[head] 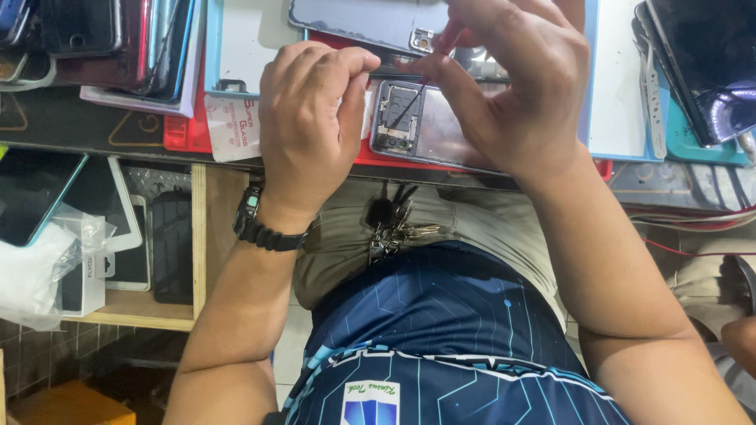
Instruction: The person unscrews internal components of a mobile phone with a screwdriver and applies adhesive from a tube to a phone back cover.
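- Left hand (311, 130) pressing down on the opened phone (429, 126), fingers curled over its left end.
- Right hand (512, 86) pinching a thin red tool (421, 85), tip touching the phone's inside.
- Phone lying on the tabletop (71, 126) edge, above hanging keys (392, 228).
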